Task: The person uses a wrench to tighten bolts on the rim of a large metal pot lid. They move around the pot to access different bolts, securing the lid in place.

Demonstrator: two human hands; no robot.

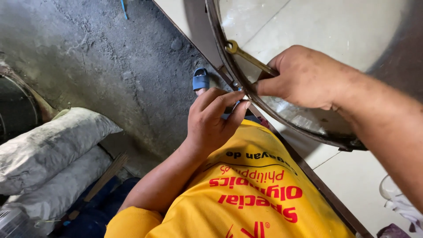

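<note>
Rough grey concrete floor (pixel 110 66) and stuffed grey sacks (pixel 48 145) are seen behind a dark metal ring (pixel 229 75), at whose rim a fastening appears to be tightened. A brass-coloured wrench (pixel 246 57) is gripped by the closed right hand (pixel 304 79), its ring end lying beyond the fingers. Just below, the left hand (pixel 213 119) is pinched shut at the rim; what it holds cannot be told, and steadying seems needed while the wrench is turned.
</note>
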